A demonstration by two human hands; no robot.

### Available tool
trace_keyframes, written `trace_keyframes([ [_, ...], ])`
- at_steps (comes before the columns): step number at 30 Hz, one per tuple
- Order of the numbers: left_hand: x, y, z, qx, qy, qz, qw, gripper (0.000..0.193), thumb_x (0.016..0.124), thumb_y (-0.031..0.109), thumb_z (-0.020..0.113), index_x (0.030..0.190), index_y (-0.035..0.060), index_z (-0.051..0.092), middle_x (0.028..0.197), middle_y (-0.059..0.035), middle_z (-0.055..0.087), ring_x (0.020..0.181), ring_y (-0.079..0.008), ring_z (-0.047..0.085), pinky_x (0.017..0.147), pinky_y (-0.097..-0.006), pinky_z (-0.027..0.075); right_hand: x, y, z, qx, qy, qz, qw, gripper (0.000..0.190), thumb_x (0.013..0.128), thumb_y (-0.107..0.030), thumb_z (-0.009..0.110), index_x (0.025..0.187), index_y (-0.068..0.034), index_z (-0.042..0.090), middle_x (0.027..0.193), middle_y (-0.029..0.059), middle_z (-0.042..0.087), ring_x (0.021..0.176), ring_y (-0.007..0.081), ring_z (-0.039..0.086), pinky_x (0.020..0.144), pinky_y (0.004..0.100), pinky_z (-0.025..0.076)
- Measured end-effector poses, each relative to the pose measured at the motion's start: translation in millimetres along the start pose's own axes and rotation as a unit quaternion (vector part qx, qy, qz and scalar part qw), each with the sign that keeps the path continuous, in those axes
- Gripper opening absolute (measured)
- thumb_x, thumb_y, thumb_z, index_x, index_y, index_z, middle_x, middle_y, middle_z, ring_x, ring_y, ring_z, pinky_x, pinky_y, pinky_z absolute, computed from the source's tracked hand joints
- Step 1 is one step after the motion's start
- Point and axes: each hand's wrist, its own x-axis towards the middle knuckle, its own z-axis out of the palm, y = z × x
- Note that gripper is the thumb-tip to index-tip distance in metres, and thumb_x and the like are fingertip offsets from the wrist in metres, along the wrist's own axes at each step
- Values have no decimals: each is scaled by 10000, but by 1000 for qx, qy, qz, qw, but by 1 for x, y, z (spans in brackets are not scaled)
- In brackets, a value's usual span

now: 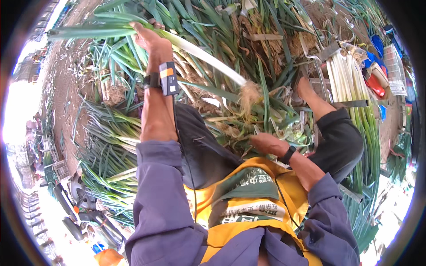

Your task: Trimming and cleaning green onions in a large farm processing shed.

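Held in my left hand (pixel 149 36) is a long green onion (pixel 206 58), gripped where the white stalk turns to green leaves. Its leaves point left, and its stalk slants down to the right, ending in a tuft of dry roots (pixel 251 94). Low over the trimmings, close to my lap, is my right hand (pixel 270 144), its fingers curled. Whether it pinches a leaf is hidden by the blur. Beneath both hands lie loose peeled leaves (pixel 229 133). Past my left hand spreads a large heap of unpeeled green onions (pixel 213 23).
On my right, a metal rack (pixel 352 103) holds a row of cleaned green onions (pixel 351 78). More onions (pixel 109 146) are piled on my left. My bare foot (pixel 304 88) rests near the rack. Bare soil (pixel 61 89) stretches along the left; a wheeled vehicle (pixel 80 193) stands behind.
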Motion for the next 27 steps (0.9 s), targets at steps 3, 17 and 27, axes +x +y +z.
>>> trace_keyframes([
  [3,0,-3,0,-110,14,-25,994,452,1088,444,448,1137,-5,459,868,-139,605,665,-219,557,611,-372,513,2,-7,-8,-27,-126,71,989,249,908,-190,623,1050,7,677,875,239,687,829,419,683,705,455,557],
  [17,-117,-28,46,-90,-295,-154,939,248,995,133,664,1200,35,567,1100,-127,654,987,-225,631,864,-381,555,85,-101,-328,-255,597,-136,749,171,917,-90,659,1083,-61,690,1039,129,676,915,362,673,824,453,552],
  [27,-113,-44,41,40,-270,-158,949,222,970,108,691,1174,65,615,1068,-52,671,946,-190,661,784,-338,567,82,-83,-317,-225,522,-30,822,206,925,-201,678,1051,-38,686,972,180,682,924,407,664,806,480,528],
])
